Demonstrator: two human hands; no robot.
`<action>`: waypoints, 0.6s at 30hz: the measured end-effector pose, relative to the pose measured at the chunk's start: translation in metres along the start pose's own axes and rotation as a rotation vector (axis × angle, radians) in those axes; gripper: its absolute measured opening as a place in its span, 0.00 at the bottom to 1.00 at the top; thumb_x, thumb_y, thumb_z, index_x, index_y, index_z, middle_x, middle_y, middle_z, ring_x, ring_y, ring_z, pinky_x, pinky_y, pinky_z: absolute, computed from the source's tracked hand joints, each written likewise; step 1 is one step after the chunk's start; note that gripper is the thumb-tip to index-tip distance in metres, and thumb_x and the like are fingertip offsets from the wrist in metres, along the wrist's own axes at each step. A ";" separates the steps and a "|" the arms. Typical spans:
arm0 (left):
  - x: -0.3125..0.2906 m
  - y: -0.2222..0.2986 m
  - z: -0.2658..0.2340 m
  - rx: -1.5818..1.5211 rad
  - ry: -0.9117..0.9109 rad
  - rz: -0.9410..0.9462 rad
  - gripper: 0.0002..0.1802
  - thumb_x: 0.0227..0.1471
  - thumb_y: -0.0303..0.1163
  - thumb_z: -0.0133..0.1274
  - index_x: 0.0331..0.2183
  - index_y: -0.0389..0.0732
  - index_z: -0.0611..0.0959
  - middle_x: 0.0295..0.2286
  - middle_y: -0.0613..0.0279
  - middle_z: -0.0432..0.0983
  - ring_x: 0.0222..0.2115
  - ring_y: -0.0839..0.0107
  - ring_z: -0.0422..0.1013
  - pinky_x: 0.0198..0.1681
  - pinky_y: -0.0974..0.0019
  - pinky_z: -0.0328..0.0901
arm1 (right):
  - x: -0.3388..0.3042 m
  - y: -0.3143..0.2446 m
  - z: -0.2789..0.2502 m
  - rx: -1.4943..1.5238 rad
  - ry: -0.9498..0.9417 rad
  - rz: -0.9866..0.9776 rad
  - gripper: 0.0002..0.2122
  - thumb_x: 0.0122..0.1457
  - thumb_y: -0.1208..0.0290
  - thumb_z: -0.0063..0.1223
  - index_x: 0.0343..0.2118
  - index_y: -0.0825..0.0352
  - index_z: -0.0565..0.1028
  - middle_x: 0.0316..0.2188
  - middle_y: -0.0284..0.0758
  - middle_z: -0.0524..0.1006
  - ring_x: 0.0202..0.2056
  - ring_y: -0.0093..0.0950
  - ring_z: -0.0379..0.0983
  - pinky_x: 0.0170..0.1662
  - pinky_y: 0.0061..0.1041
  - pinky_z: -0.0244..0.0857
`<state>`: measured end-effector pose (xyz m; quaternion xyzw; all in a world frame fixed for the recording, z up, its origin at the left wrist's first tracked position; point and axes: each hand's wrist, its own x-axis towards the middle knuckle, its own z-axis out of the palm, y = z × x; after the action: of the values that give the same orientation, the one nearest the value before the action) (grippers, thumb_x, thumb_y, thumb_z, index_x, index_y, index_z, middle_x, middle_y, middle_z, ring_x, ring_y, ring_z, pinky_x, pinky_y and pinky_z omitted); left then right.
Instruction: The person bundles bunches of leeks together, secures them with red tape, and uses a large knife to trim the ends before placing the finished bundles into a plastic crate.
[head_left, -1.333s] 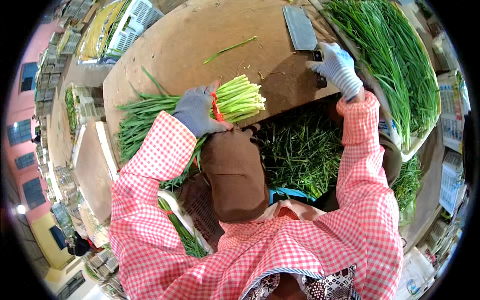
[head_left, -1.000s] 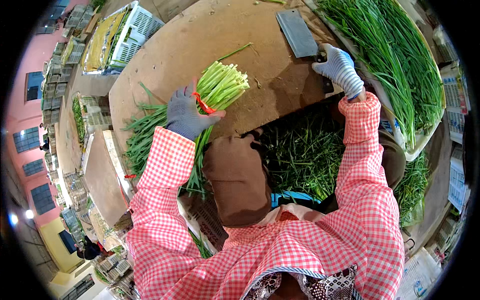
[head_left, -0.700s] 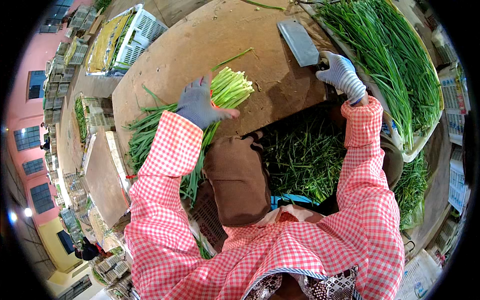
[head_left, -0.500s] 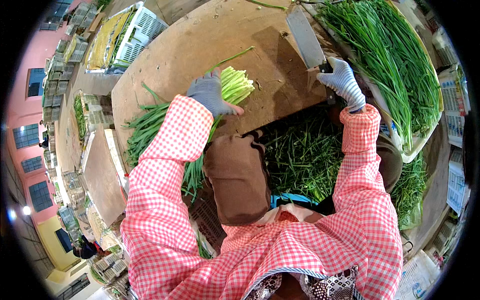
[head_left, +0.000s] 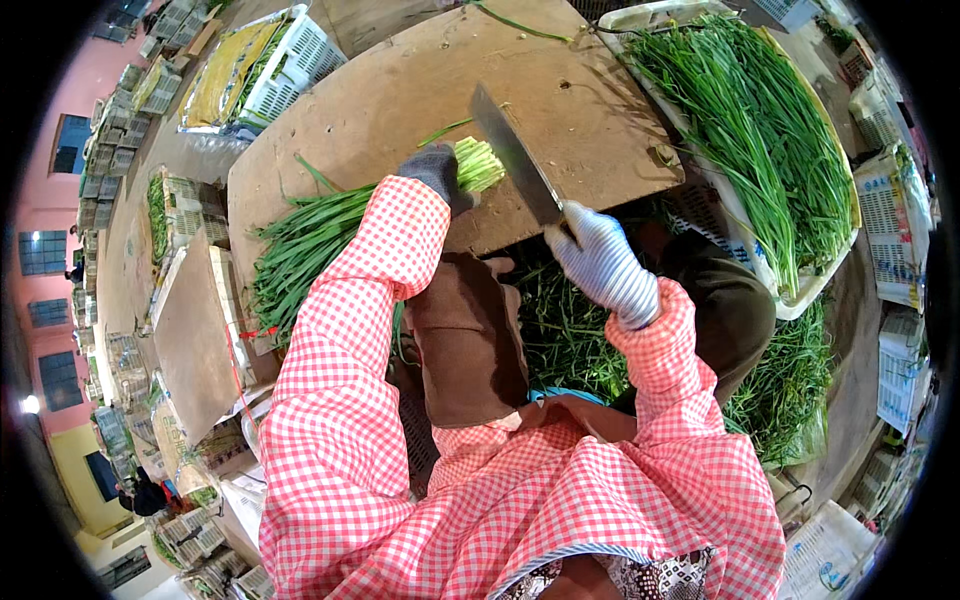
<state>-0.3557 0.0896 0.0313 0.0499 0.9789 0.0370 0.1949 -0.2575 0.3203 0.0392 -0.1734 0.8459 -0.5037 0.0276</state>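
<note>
My left hand [head_left: 438, 177], in a grey glove, is wrapped round a bunch of long green vegetable stalks [head_left: 325, 222] lying on a brown board. The pale cut ends [head_left: 478, 164] stick out to the right of this hand, and the leaves hang over the board's left edge. In a striped glove, my right hand [head_left: 603, 258] grips the handle of a cleaver [head_left: 517, 150]. The broad blade points up and to the left, just right of the pale ends and apart from them. My right fingers partly hide the handle.
The wooden board [head_left: 390, 95] fills the middle. On the right stands a white crate [head_left: 790, 300] piled with long green stalks [head_left: 730, 120]. Loose green trimmings [head_left: 570, 330] lie below the board near my legs. Another white crate [head_left: 305, 60] stands at the far left.
My right hand has lifted the cleaver off the board's right side and brought it left, close to the stalk ends. My left hand still holds the bunch, its grip now tighter round it.
</note>
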 end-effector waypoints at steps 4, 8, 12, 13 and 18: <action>-0.001 -0.006 0.008 0.018 0.089 0.010 0.40 0.29 0.51 0.65 0.44 0.38 0.74 0.44 0.46 0.70 0.47 0.52 0.66 0.49 0.58 0.63 | -0.016 0.008 0.017 0.002 -0.013 0.006 0.09 0.52 0.72 0.51 0.35 0.70 0.71 0.25 0.48 0.74 0.31 0.47 0.72 0.32 0.36 0.66; -0.002 -0.004 0.008 0.009 0.081 0.030 0.40 0.28 0.52 0.65 0.43 0.39 0.75 0.43 0.47 0.71 0.46 0.51 0.67 0.48 0.57 0.64 | -0.014 0.016 0.024 -0.246 -0.066 0.006 0.08 0.52 0.73 0.51 0.34 0.71 0.69 0.24 0.49 0.72 0.29 0.49 0.70 0.28 0.36 0.64; 0.023 -0.029 0.029 -0.050 -0.054 0.103 0.40 0.29 0.51 0.65 0.43 0.38 0.74 0.41 0.46 0.72 0.44 0.51 0.69 0.46 0.56 0.65 | -0.009 0.010 0.027 -0.324 -0.132 -0.006 0.08 0.51 0.72 0.51 0.26 0.70 0.65 0.21 0.49 0.71 0.26 0.49 0.69 0.26 0.39 0.63; 0.015 -0.019 0.021 -0.016 -0.014 0.066 0.39 0.30 0.50 0.65 0.43 0.38 0.74 0.41 0.46 0.72 0.44 0.51 0.69 0.46 0.56 0.66 | -0.004 0.012 0.028 -0.336 -0.157 0.007 0.09 0.51 0.72 0.51 0.27 0.70 0.65 0.21 0.49 0.71 0.27 0.49 0.69 0.26 0.39 0.63; -0.007 0.008 0.003 0.074 0.101 -0.016 0.31 0.34 0.46 0.62 0.41 0.40 0.75 0.39 0.47 0.74 0.41 0.51 0.71 0.43 0.55 0.67 | 0.032 0.022 0.029 -0.351 -0.230 0.019 0.11 0.51 0.68 0.51 0.30 0.72 0.66 0.23 0.50 0.72 0.29 0.51 0.70 0.29 0.40 0.64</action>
<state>-0.3472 0.0968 0.0319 0.0476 0.9885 0.0017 0.1435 -0.2868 0.2949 0.0095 -0.2240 0.9135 -0.3252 0.0981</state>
